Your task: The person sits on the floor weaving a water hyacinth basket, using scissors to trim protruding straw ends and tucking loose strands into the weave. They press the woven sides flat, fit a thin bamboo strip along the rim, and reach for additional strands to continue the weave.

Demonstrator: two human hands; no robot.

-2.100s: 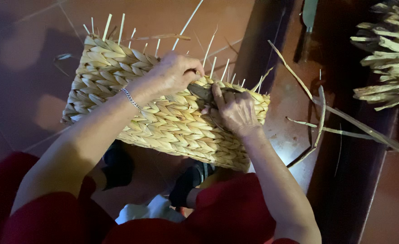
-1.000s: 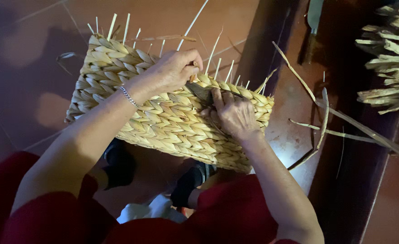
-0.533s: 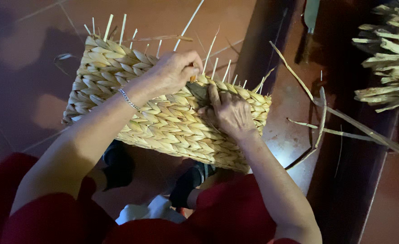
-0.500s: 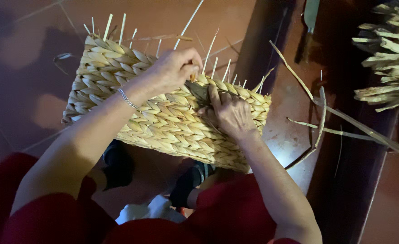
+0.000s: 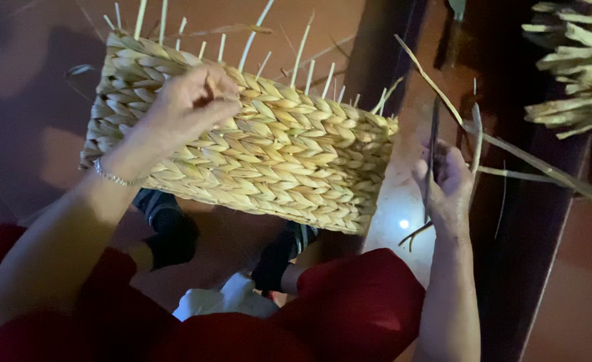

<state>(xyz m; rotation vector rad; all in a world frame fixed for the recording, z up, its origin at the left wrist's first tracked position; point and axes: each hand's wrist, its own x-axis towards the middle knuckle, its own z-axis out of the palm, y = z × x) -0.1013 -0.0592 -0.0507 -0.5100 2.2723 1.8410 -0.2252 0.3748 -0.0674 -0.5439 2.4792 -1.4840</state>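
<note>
We've got our left hand (image 5: 192, 107) pressed flat on the basket (image 5: 255, 151) and right hand (image 5: 443, 184) closed round a strand (image 5: 432, 154), so pull it snug.

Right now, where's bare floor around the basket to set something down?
Bare floor lies beyond the woven basket on the left hand side, and a lit strip runs between basket and right hand. Crowded: loose reed strands by the right hand, the reed bundle further right, feet beneath.
</note>
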